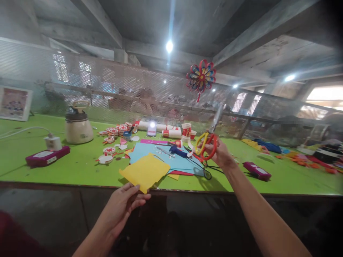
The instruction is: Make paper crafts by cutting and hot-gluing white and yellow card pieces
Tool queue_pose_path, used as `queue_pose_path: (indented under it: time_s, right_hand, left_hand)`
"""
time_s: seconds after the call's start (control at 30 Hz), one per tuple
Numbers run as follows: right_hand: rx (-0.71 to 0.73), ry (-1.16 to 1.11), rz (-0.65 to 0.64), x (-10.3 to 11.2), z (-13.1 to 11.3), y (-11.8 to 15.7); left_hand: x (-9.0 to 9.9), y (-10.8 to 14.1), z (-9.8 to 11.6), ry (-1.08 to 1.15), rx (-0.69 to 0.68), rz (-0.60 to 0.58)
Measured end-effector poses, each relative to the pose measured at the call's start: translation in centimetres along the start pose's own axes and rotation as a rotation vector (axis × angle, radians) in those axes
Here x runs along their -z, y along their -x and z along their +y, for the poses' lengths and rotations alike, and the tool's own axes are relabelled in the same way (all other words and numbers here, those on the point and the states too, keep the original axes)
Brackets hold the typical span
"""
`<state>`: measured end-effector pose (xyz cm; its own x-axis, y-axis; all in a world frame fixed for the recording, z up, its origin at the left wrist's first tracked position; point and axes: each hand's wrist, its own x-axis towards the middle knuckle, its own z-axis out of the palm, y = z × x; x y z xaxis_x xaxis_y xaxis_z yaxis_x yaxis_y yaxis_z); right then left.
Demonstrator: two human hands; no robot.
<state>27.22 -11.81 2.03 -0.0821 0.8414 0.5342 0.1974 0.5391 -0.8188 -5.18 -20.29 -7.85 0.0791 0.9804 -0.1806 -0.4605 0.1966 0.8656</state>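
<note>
Between the thumb and fingers of my left hand [127, 200] is the near corner of a yellow paper sheet [147, 170], raised at the table's front edge. My right hand [218, 153] grips scissors [208, 141] by their red and yellow handles, with the blades pointing up and away. Light blue sheets [142, 151] lie behind the yellow paper, partly covered by it. A blue-handled tool [179, 152] with a black cord rests on those sheets, left of the scissors.
A beige kettle [79, 126] and a purple box [48, 156] stand at the left. Red-and-white paper discs [105, 159] lie left of the sheets. Paper cups [186, 131] stand behind them. Another purple box [257, 171] is at the right. A flower ornament [202, 76] hangs above.
</note>
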Motion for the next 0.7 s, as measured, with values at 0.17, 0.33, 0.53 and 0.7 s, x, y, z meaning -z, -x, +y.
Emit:
queue_pose_path:
  time_s: [0.17, 0.33, 0.53, 0.7]
  right_hand:
    - [-0.114, -0.08, -0.021, -2.3, -2.8, 4.3]
    - [-0.407, 0.158, -0.299, -5.4, -3.8, 14.8]
    - [-0.513, 0.143, -0.466, -9.1, -2.7, 23.3]
    - [-0.536, 0.071, -0.381, -11.3, -2.4, 25.0]
  left_hand:
    - [-0.5, 0.8, -0.4, -0.038, 0.035, -0.023]
    - [-0.3, 1.2, -1.4, -0.019, 0.055, 0.039]
    - [-0.8, 1.3, -2.2, 0.017, 0.077, 0.018]
    - [-1.8, 1.6, -2.7, 0.001, 0.099, 0.01]
